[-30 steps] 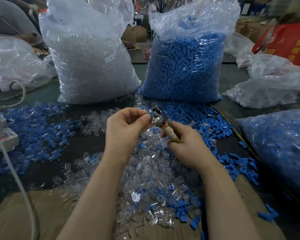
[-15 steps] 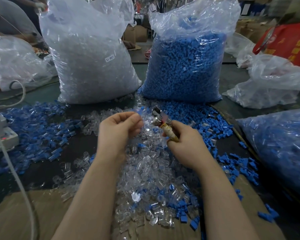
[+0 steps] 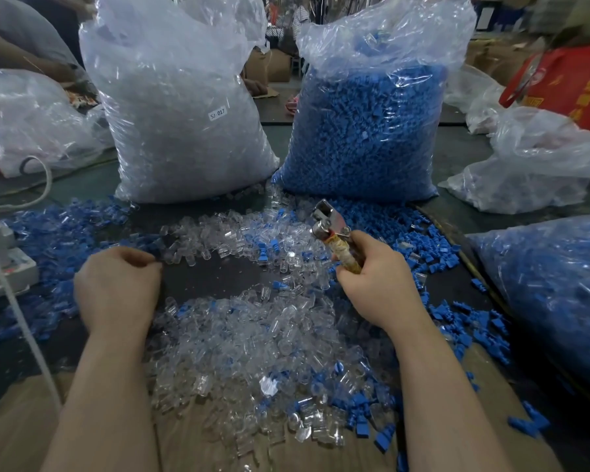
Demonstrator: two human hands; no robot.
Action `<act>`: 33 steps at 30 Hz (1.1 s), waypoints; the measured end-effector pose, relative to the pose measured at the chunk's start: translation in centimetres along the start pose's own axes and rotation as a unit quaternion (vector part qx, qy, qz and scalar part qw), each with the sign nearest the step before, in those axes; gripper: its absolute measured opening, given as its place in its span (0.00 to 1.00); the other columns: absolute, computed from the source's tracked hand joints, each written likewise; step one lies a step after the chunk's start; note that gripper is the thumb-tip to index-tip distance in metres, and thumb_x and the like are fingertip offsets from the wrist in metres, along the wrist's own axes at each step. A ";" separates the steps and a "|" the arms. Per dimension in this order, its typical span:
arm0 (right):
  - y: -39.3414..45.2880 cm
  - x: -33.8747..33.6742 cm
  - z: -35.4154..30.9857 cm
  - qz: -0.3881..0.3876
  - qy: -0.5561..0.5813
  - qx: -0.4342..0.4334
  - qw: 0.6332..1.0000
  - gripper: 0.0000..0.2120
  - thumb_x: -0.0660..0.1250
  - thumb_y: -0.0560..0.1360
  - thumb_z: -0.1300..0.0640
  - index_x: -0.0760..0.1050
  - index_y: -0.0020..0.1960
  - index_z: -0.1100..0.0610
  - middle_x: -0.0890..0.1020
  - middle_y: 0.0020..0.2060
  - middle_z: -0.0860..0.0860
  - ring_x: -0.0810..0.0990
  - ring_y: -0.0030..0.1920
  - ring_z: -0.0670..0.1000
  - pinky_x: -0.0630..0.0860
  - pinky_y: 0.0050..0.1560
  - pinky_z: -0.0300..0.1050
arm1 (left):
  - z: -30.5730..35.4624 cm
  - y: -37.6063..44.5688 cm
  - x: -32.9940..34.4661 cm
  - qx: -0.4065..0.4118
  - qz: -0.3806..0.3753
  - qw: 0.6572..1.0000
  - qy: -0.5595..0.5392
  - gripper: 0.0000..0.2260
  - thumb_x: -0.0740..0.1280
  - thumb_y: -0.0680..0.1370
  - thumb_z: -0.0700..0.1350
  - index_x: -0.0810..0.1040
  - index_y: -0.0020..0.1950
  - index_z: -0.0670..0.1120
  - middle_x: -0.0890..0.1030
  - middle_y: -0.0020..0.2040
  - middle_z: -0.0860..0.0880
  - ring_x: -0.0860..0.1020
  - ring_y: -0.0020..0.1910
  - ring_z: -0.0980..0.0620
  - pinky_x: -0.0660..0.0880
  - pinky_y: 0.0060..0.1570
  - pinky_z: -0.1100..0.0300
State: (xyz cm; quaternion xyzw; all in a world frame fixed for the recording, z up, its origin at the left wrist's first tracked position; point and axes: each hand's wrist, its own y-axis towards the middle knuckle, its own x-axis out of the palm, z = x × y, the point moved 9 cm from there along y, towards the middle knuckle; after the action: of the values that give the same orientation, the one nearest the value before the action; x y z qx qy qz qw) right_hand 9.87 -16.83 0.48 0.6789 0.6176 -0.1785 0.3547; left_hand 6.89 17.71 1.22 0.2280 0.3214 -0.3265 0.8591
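Slippage worries me: my right hand (image 3: 375,277) grips the tool (image 3: 334,233) by its wrapped handle, metal head raised over the clear caps (image 3: 252,335) heaped mid-tabletop. My left hand (image 3: 116,287) curls at the heap's left side — holding a cap or nothing, I cannot tell — and a fumbled one vanishes among the rest.

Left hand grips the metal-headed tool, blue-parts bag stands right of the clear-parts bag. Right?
No: in the head view the right hand grips the metal-headed tool, not the left hand. The blue-parts bag does stand right of the clear-parts bag.
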 end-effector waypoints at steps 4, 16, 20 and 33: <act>0.2 -0.3 0.5 0.013 -0.029 0.021 0.999 0.04 0.66 0.73 0.53 0.72 0.46 0.47 0.79 0.36 0.44 0.76 0.36 0.47 0.73 0.34 0.46 | -0.9 0.1 0.6 -0.015 -0.019 0.994 0.103 0.07 0.72 0.74 0.36 0.85 0.50 0.46 0.82 0.54 0.40 0.78 0.53 0.38 0.76 0.49 0.47; -0.3 -1.2 3.2 0.023 -0.166 0.142 0.976 0.08 0.65 0.74 0.54 0.71 0.38 0.55 0.76 0.32 0.52 0.73 0.31 0.53 0.61 0.27 0.43 | 0.9 -0.5 2.6 0.033 -0.094 0.985 0.138 0.07 0.66 0.78 0.41 0.84 0.51 0.47 0.82 0.50 0.41 0.78 0.50 0.39 0.73 0.42 0.52; -0.5 -0.5 3.3 0.001 -0.181 0.158 0.971 0.07 0.65 0.73 0.54 0.71 0.39 0.54 0.76 0.33 0.52 0.73 0.32 0.54 0.61 0.28 0.42 | 0.6 -0.4 2.8 0.030 -0.107 0.979 0.172 0.10 0.64 0.80 0.42 0.82 0.58 0.46 0.81 0.55 0.38 0.78 0.53 0.37 0.77 0.48 0.47; -0.2 -0.2 2.8 -0.001 -0.229 0.147 0.962 0.07 0.65 0.75 0.50 0.70 0.46 0.53 0.70 0.36 0.49 0.70 0.38 0.54 0.58 0.28 0.43 | 9.4 -7.7 8.9 0.215 -0.321 0.922 0.019 0.05 0.71 0.76 0.47 0.82 0.51 0.56 0.81 0.44 0.61 0.78 0.42 0.63 0.74 0.45 0.66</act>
State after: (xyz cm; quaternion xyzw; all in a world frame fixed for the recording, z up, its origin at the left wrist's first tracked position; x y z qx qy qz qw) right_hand 10.15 -18.90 -1.36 0.6639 0.4874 -0.4187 0.3825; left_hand 10.37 3.08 0.09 0.2983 0.3153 -0.6417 0.6323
